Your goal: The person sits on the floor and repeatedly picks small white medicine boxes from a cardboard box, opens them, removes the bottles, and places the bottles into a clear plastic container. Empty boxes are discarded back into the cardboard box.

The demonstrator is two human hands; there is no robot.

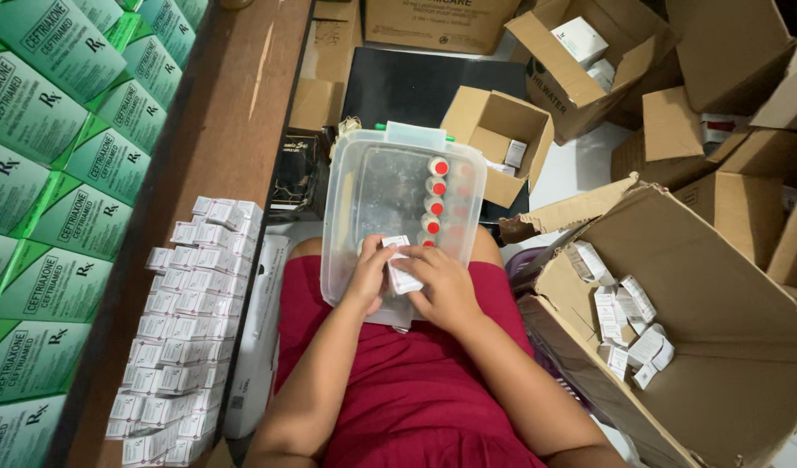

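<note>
Fingers of both hands grasping small white carton (402,276), red-capped vials (434,201) in clear tub (364,186), seemingly five.

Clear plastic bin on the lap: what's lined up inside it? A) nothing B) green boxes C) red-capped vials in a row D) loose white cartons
C. A row of small red-capped vials lies along the right side of the clear plastic bin, while the left hand and right hand hold a small white carton at its near edge.
</note>
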